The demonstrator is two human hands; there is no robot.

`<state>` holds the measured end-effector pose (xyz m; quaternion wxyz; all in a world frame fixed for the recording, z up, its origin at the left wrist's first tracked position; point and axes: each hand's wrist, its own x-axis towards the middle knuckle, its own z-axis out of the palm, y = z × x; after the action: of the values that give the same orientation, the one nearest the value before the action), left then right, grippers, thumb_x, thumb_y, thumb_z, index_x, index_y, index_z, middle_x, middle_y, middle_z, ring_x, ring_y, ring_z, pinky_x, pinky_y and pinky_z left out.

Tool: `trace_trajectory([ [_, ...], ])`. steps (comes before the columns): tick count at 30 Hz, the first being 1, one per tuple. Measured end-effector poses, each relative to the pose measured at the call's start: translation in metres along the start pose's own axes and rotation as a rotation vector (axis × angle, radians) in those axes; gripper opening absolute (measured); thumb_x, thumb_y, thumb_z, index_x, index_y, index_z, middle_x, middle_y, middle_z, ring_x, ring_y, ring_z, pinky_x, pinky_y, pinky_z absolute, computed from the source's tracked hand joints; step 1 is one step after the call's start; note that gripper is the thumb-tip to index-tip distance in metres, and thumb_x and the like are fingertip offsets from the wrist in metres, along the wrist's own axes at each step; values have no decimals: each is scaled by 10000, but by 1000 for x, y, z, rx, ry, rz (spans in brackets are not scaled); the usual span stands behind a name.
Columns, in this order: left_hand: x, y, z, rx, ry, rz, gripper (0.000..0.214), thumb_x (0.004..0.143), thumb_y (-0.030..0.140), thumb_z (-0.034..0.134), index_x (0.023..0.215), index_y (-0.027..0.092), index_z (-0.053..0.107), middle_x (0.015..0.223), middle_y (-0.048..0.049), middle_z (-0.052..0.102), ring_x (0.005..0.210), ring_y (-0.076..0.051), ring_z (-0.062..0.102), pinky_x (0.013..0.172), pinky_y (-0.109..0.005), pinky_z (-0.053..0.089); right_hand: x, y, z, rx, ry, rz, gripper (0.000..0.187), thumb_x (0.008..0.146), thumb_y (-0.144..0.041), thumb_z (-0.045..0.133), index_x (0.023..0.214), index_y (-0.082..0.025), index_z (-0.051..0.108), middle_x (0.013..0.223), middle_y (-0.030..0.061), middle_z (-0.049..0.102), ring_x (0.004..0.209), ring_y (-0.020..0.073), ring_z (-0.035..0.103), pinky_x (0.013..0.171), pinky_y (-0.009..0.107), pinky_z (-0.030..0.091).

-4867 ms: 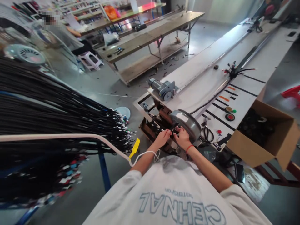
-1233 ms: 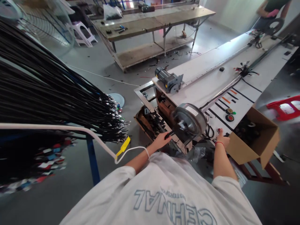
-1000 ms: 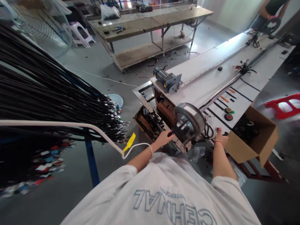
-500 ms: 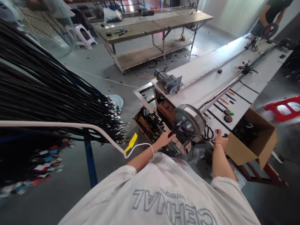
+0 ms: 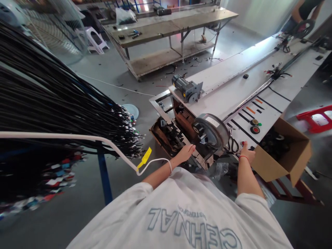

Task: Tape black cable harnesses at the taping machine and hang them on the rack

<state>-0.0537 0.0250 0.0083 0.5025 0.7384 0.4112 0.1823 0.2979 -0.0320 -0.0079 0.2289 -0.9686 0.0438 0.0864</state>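
My left hand (image 5: 187, 153) is closed at the frame's end, just below the round metal drum wheel (image 5: 214, 131). What sits inside its fingers is hidden. My right hand (image 5: 247, 154) rests at the front edge of the long white table (image 5: 225, 93), thumb and forefinger apart. Its thumb lies beside a small red button-like piece (image 5: 242, 143). Black-handled scissors (image 5: 233, 145) lie between the wheel and this hand. A roll of black tape with a red core (image 5: 255, 129) and a second tape roll (image 5: 254, 122) are farther along the table.
A cardboard box (image 5: 293, 162) of dark parts stands at the right. Bundled black cables (image 5: 64, 100) hang at the left, near a white hose (image 5: 77, 137). A motor (image 5: 185, 86) sits on the table. At the far end a person holds a dark wheel (image 5: 304, 28).
The black bar that ran from my left hand to the wheel's hub no longer shows there, and the hub looks turned. The view has shifted slightly; my right hand stays at the table edge.
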Motion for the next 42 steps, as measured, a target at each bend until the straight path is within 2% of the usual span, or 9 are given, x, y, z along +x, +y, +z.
trace_trajectory([
  [3, 0, 0, 4, -22, -12, -10, 419, 980, 397, 278, 664, 192, 461, 628, 8, 514, 664, -137, 511, 710, -269, 416, -1, 0, -1, 21, 0, -7, 790, 743, -759, 575, 1162, -89, 567, 1193, 293, 597, 1156, 405, 575, 967, 507, 466],
  [8, 2, -5, 8, -68, 65, -74, 409, 975, 423, 308, 713, 180, 507, 621, 5, 548, 638, -138, 525, 660, -260, 420, -2, 0, -3, 39, -2, -3, 786, 806, -785, 431, 1142, -91, 583, 1177, 284, 608, 1142, 399, 585, 968, 526, 458],
  [9, 1, -7, 6, -76, 29, -77, 388, 962, 433, 349, 730, 177, 524, 617, 7, 560, 625, -137, 527, 648, -255, 420, -2, 0, -4, 35, -9, -6, 792, 798, -782, 452, 1156, -88, 581, 1183, 282, 606, 1146, 398, 583, 971, 521, 458],
  [14, -11, -28, -6, 1, -357, -143, 249, 824, 391, 602, 735, 158, 607, 660, -5, 635, 627, -148, 562, 631, -243, 431, 0, 2, -2, 33, -17, -10, 779, 762, -737, 570, 1182, -81, 579, 1220, 283, 591, 1172, 399, 561, 992, 483, 451],
  [19, -27, -42, -19, 128, -186, -105, 280, 847, 411, 549, 745, 158, 609, 717, -8, 618, 681, -152, 547, 657, -240, 416, 2, 5, 0, 57, -24, -24, 733, 771, -711, 588, 1167, -95, 572, 1234, 283, 579, 1179, 403, 553, 988, 513, 442],
  [22, -30, -37, -21, 45, -126, -91, 367, 885, 459, 482, 725, 145, 586, 662, 11, 563, 629, -130, 492, 604, -230, 388, 2, 5, 1, 36, -30, -46, 724, 799, -706, 560, 1183, -92, 550, 1238, 279, 575, 1194, 399, 544, 991, 525, 432],
  [27, -18, -22, -9, 41, -6, -62, 311, 860, 407, 542, 705, 138, 573, 630, 22, 528, 621, -116, 463, 607, -225, 373, 1, 2, 1, 4, -18, -34, 703, 807, -702, 558, 1172, -101, 554, 1227, 258, 588, 1176, 380, 565, 981, 505, 452],
  [35, 6, -14, 5, 57, 82, -57, 282, 860, 368, 557, 701, 137, 585, 608, 15, 545, 606, -114, 468, 592, -229, 364, -3, 0, -2, 18, 6, -35, 680, 806, -678, 588, 1147, -91, 564, 1194, 260, 599, 1165, 368, 576, 984, 494, 457],
  [42, 5, -23, 5, 69, 81, -46, 294, 859, 355, 549, 678, 131, 611, 590, 22, 541, 593, -112, 465, 594, -227, 360, -3, 0, -2, 27, 1, -40, 670, 808, -667, 592, 1150, -92, 561, 1195, 258, 600, 1162, 366, 575, 983, 493, 455],
])
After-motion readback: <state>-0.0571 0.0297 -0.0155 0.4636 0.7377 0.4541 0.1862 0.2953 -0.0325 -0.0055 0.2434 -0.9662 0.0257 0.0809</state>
